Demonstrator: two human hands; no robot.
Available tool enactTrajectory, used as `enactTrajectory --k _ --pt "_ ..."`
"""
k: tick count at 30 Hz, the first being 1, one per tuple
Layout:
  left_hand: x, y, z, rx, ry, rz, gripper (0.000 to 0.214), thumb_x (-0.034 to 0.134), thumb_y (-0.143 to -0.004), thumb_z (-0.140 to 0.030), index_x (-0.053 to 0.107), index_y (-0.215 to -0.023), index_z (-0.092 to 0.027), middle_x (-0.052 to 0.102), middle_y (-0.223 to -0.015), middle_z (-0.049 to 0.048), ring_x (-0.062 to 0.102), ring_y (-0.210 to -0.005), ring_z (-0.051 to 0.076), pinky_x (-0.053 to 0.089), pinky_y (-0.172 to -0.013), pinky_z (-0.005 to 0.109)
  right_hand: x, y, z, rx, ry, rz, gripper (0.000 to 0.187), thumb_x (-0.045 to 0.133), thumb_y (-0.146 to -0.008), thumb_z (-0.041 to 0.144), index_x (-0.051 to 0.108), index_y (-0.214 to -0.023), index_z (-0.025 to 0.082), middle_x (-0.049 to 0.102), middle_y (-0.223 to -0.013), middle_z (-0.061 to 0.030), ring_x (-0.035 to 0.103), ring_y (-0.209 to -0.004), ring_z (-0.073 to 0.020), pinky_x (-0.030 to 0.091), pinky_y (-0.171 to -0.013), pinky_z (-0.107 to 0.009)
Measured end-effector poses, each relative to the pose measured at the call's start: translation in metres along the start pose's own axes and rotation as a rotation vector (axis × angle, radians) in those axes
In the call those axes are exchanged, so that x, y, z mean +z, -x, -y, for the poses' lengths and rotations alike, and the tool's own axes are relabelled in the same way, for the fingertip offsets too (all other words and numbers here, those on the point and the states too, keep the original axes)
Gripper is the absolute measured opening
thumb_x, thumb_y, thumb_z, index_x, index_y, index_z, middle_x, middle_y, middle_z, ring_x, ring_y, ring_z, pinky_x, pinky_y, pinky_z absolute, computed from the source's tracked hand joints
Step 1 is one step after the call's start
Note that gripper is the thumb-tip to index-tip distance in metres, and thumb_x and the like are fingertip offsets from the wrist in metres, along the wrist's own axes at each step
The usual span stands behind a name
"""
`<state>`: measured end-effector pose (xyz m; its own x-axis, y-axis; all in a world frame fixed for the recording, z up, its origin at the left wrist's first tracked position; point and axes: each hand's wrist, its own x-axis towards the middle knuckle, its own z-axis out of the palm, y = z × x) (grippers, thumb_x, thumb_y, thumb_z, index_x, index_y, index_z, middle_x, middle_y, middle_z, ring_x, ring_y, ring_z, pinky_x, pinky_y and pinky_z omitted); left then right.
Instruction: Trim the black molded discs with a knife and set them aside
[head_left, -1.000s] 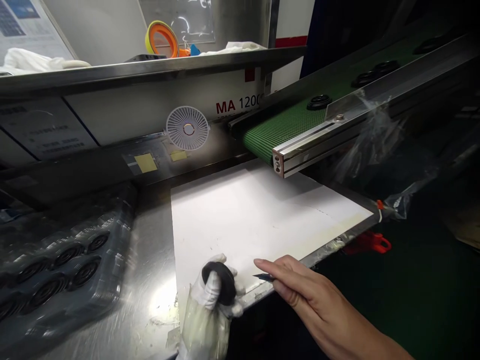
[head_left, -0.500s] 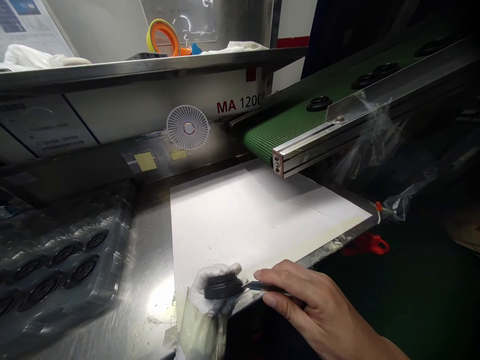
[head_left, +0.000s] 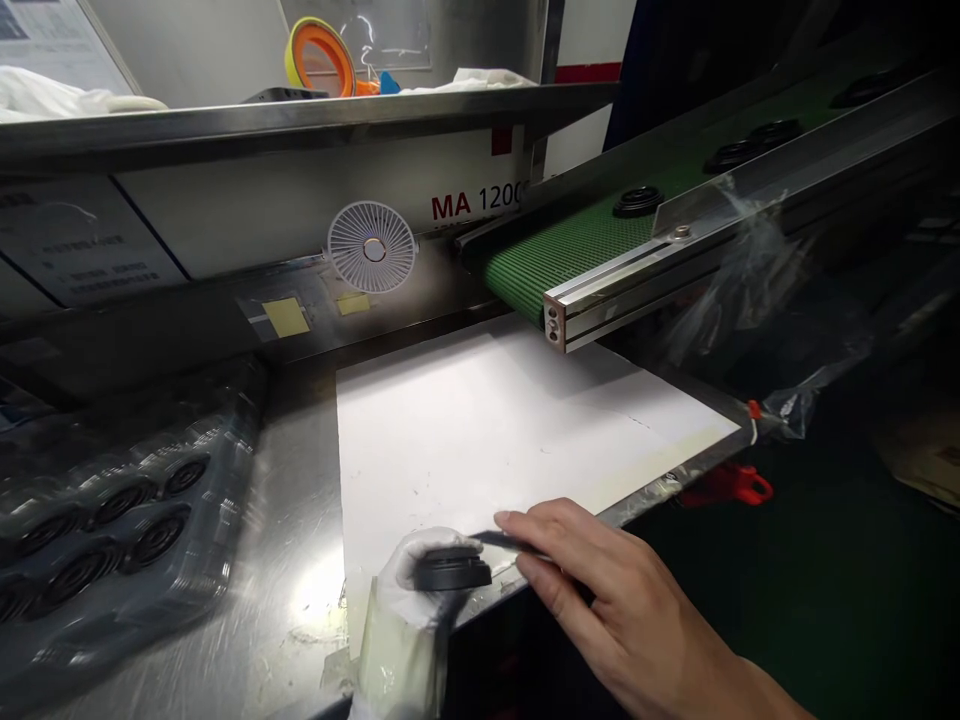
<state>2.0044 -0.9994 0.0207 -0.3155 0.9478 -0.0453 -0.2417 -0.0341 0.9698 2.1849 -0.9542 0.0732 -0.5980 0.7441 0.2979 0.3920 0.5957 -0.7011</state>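
My left hand (head_left: 405, 582), in a white glove with a pale sleeve over the wrist, is closed round a black ring-shaped part (head_left: 453, 571). The part is held nearly edge-on above the front edge of the bench. From the right comes my bare right hand (head_left: 607, 590), its thumb and fingers pinching a slim, dark-handled knife (head_left: 501, 541). The knife points left, its tip at the upper right rim of the part. Whether the blade touches the part I cannot tell.
White sheet (head_left: 480, 420) covers part of the metal bench (head_left: 289, 480). At left, a clear plastic tray (head_left: 217, 540) holds several black round parts. A green conveyor (head_left: 555, 255) carries more parts at right. A small fan (head_left: 373, 248) stands behind; red-handled tool (head_left: 739, 485) hangs by the edge.
The knife has moved up from the side of the black part to its upper rim, my right hand rising with it. The part has turned slightly. The whole view has shifted a little.
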Motion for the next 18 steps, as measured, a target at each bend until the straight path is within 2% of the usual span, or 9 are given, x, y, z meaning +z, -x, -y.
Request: enactTrajectory --k 2,4,6,8,10,12,15,17,18 --pt "-0.001 -0.002 -0.002 0.046 -0.056 -0.042 0.015 0.072 -0.065 -0.024 0.071 -0.080 -0.021 0.069 -0.088 0.0073 0.065 -0.087 0.027 0.053 -0.080 0.037 0.000 0.002 -0.005 0.024 -0.038 -0.013 0.041 0.038 -0.096 0.017 0.043 -0.132 0.035 0.055 -0.111 -0.0009 0.055 -0.096 -0.0126 0.047 -0.085 -0.026" --pt "0.000 -0.002 -0.003 0.056 -0.134 -0.093 0.016 0.071 -0.066 -0.021 0.070 -0.082 -0.020 0.069 -0.089 0.0073 0.065 -0.088 0.024 0.052 -0.081 0.034 -0.001 0.004 -0.012 0.046 -0.100 -0.031 0.044 0.035 -0.096 0.016 0.041 -0.134 0.037 0.054 -0.108 -0.0006 0.057 -0.088 -0.0111 0.049 -0.079 -0.025" --pt "0.001 0.000 -0.003 0.009 -0.173 -0.135 0.026 0.069 -0.065 -0.017 0.067 -0.091 -0.020 0.069 -0.092 0.0067 0.065 -0.088 0.023 0.053 -0.076 0.032 -0.003 0.006 -0.017 0.090 -0.177 -0.092 0.038 0.039 -0.095 0.019 0.049 -0.127 0.037 0.054 -0.104 -0.0003 0.058 -0.081 -0.0104 0.051 -0.073 -0.024" --pt "0.001 0.002 -0.002 -0.040 -0.191 -0.177 0.034 0.068 -0.065 -0.015 0.063 -0.098 -0.022 0.068 -0.096 0.0053 0.064 -0.088 0.022 0.053 -0.071 0.030 -0.005 0.007 -0.021 0.165 -0.251 -0.196 0.029 0.044 -0.094 0.025 0.058 -0.118 0.034 0.055 -0.101 -0.0003 0.059 -0.082 -0.0114 0.051 -0.075 -0.023" --pt "0.000 0.004 -0.002 0.018 -0.284 -0.181 0.028 0.066 -0.068 -0.015 0.062 -0.095 -0.022 0.067 -0.095 0.0045 0.064 -0.087 0.022 0.052 -0.072 0.030 -0.005 0.007 -0.023 0.259 -0.292 -0.269 0.024 0.048 -0.093 0.030 0.060 -0.114 0.032 0.056 -0.100 -0.0004 0.061 -0.084 -0.0123 0.052 -0.075 -0.022" --pt "-0.003 0.004 -0.005 0.165 -0.485 -0.113 0.018 0.064 -0.072 -0.017 0.064 -0.089 -0.023 0.066 -0.091 0.0040 0.062 -0.085 0.021 0.050 -0.074 0.031 -0.003 0.007 -0.022 0.302 -0.244 -0.246 0.027 0.054 -0.090 0.033 0.059 -0.116 0.032 0.056 -0.102 -0.0003 0.061 -0.082 -0.0124 0.052 -0.074 -0.022" --pt "-0.003 0.002 -0.009 0.386 -0.733 0.036 0.015 0.062 -0.075 -0.017 0.066 -0.086 -0.025 0.064 -0.087 0.0032 0.060 -0.083 0.020 0.049 -0.074 0.031 0.007 0.003 -0.018 0.178 -0.069 -0.092 0.035 0.064 -0.083 0.032 0.058 -0.118 0.032 0.051 -0.111 -0.0017 0.058 -0.088 -0.0141 0.050 -0.078 -0.023" --pt "0.000 0.002 -0.011 0.429 -0.706 0.078 0.020 0.062 -0.075 -0.015 0.067 -0.091 -0.027 0.065 -0.090 0.0032 0.060 -0.085 0.020 0.049 -0.076 0.032 0.017 0.001 -0.016 0.044 -0.017 -0.017 0.032 0.061 -0.084 0.025 0.060 -0.116 0.031 0.050 -0.110 -0.0029 0.056 -0.091 -0.0150 0.049 -0.079 -0.024" --pt "0.002 0.003 -0.010 0.408 -0.617 0.053 0.025 0.063 -0.074 -0.014 0.067 -0.094 -0.027 0.065 -0.091 0.0035 0.061 -0.085 0.020 0.049 -0.078 0.032 0.023 0.000 -0.015 0.001 -0.017 -0.016 0.030 0.057 -0.086 0.022 0.061 -0.114 0.030 0.050 -0.108 -0.0034 0.056 -0.091 -0.0149 0.048 -0.078 -0.024"
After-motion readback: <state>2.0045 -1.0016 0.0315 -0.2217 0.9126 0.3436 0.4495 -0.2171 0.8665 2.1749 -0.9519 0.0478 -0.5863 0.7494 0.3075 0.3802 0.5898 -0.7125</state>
